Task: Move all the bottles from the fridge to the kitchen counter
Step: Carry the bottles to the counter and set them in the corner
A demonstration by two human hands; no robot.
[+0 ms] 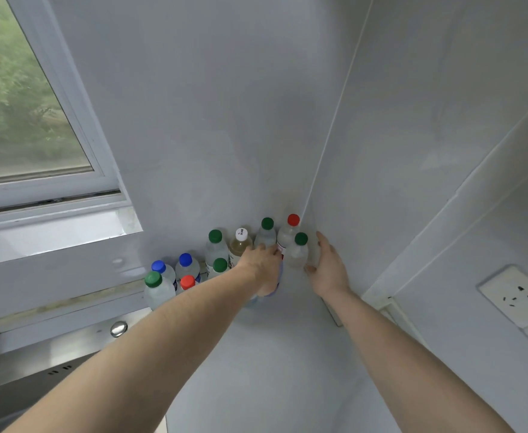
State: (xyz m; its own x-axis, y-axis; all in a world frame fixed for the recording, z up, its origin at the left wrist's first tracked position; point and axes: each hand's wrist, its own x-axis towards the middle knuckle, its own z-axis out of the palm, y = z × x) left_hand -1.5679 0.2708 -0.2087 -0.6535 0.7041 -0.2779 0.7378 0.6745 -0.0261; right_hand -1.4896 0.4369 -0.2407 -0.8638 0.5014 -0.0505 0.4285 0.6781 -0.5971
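Observation:
Several plastic bottles stand on the pale counter [256, 354] in the wall corner, with green, blue, red and white caps. My left hand [264, 265] is closed over the top of a clear bottle with a bluish label [280, 281], hiding its cap. My right hand [328, 267] wraps the side of a green-capped bottle [298, 253] in the corner. Behind them stand a red-capped bottle [289, 231], a green-capped bottle [266, 232] and a white-capped bottle of yellowish drink [240, 243]. More bottles cluster at the left, among them a green-capped one [156, 289]. The fridge is out of view.
A window [22, 104] with a white sill is at the left. A steel sink edge with a round knob [118, 328] lies at the lower left. A wall socket [519, 296] is on the right wall. Walls close the corner behind the bottles.

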